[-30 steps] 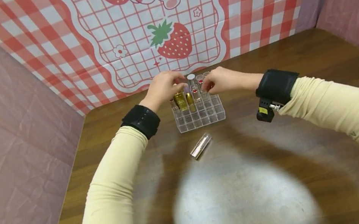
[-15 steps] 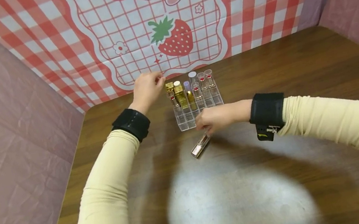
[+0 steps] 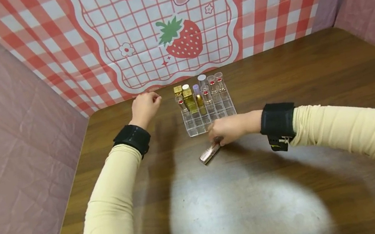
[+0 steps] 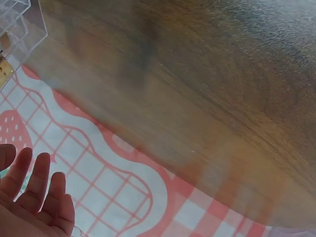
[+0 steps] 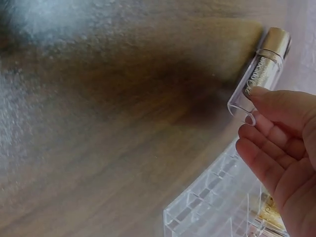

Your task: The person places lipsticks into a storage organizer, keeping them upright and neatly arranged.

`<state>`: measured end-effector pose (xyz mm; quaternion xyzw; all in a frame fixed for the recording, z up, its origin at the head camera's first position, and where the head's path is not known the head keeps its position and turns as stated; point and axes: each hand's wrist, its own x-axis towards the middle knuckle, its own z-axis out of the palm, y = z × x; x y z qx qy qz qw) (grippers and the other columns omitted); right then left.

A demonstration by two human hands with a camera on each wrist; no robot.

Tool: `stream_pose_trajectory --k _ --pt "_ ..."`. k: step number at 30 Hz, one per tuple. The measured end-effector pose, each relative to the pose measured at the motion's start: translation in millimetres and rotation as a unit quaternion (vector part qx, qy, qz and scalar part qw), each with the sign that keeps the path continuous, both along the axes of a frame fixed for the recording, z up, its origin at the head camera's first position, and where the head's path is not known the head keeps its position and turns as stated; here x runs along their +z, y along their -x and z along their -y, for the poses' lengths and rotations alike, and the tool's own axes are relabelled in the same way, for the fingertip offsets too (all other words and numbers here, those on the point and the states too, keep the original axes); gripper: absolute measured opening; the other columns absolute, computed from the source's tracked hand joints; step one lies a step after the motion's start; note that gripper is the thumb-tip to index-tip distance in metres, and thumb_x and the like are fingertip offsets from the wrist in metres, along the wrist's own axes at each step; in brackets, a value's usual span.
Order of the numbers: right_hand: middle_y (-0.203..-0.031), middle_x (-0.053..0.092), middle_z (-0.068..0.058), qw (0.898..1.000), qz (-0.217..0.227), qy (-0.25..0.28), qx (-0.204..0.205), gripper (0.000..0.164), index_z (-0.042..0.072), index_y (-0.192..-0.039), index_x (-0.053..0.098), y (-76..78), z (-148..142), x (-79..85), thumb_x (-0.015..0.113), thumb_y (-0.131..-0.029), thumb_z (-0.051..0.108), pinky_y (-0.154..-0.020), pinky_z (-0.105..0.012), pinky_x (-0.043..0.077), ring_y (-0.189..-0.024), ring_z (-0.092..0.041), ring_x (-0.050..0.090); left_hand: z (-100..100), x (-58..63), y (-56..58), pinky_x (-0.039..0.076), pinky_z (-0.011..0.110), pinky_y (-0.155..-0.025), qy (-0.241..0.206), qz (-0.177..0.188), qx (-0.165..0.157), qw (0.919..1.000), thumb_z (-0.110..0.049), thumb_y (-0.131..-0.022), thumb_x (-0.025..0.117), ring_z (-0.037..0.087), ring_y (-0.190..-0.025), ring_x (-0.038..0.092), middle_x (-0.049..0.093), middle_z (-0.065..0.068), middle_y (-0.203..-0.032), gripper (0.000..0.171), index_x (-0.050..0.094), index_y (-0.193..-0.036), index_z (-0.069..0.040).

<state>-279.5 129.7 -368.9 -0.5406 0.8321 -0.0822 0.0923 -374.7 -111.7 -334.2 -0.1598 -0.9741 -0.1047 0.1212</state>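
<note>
My right hand (image 3: 229, 129) pinches one end of a lipstick tube (image 3: 209, 155) lying in front of the organizer. In the right wrist view, my thumb presses the clear capped end of that lipstick (image 5: 270, 59), which has a gold base and printed lettering. My left hand (image 3: 145, 110) hovers left of the organizer, holding nothing. Its fingers (image 4: 38, 185) hang loosely curled in the left wrist view. The clear lipstick organizer (image 3: 194, 132) has lipsticks upright in its back rows, and its front cells are bare where visible.
Among the standing lipsticks are a gold one (image 3: 189, 100), a lilac-capped one (image 3: 196, 89) and several clear-capped ones. A strawberry-print checked cloth (image 3: 130, 67) hangs behind the wooden table (image 3: 275, 76). Pink fabric (image 3: 6, 130) stands at the left.
My right hand has come from the organizer's back rows down to the lying lipstick and now pinches its end. My left hand has drawn away from the lipsticks, leftward and down.
</note>
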Motion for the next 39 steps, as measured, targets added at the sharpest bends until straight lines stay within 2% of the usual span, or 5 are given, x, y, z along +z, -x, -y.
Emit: stream_pose_trajectory --k 12,18,26,33,39 --pt "-0.073 0.052 -0.002 1.0 -0.005 0.026 0.008 0.012 0.006 -0.072 0.057 -1.5 -2 -8.6 0.064 -0.068 -0.002 -0.057 -0.022 0.043 -0.065 -0.012 0.05 -1 -2.8 -0.1 0.044 0.043 -0.082 0.011 0.017 -0.002 0.9998 -0.026 -0.093 0.05 0.031 -0.095 0.061 0.068 0.01 -0.096 0.028 0.068 -0.103 -0.007" --pt "-0.077 0.054 -0.004 1.0 -0.015 0.021 0.004 0.011 0.003 -0.078 0.06 -3.0 -4 0.7 0.064 -0.069 -0.001 -0.059 -0.022 0.046 -0.066 -0.012 0.052 -1 -5.2 0.6 0.044 0.043 -0.082 0.014 0.021 -0.007 0.9997 -0.024 -0.092 0.052 0.03 -0.094 0.061 0.068 0.01 -0.094 0.026 0.068 -0.101 -0.007" --pt "-0.083 0.058 -0.005 0.999 -0.015 0.04 -0.026 0.013 0.002 -0.084 0.064 5.8 -18 37.1 0.061 -0.072 -0.001 -0.064 -0.027 0.048 -0.072 -0.015 0.054 1 -6.0 1.1 0.044 0.043 -0.082 0.017 0.029 -0.005 0.9994 -0.025 -0.092 0.052 0.031 -0.094 0.06 0.068 0.011 -0.095 0.026 0.068 -0.101 -0.007" --pt "-0.079 0.054 -0.005 0.996 -0.059 0.037 -0.063 0.009 0.001 -0.084 0.063 13.9 -33 75.6 0.06 -0.075 0.0 -0.061 -0.029 0.042 -0.068 -0.012 0.046 1 -6.5 0.4 0.044 0.043 -0.081 0.02 0.028 -0.007 0.9994 -0.026 -0.092 0.051 0.031 -0.093 0.061 0.067 0.01 -0.094 0.027 0.068 -0.1 -0.007" --pt "-0.081 0.054 -0.007 0.99 -0.086 0.039 -0.104 0.011 -0.001 -0.087 0.065 23.7 -45 96.4 0.061 -0.077 -0.002 -0.06 -0.031 0.041 -0.068 -0.014 0.045 0 -7.4 -0.7 0.044 0.042 -0.08 0.013 0.029 -0.009 0.9995 -0.026 -0.092 0.052 0.03 -0.091 0.061 0.067 0.01 -0.091 0.026 0.068 -0.1 -0.007"
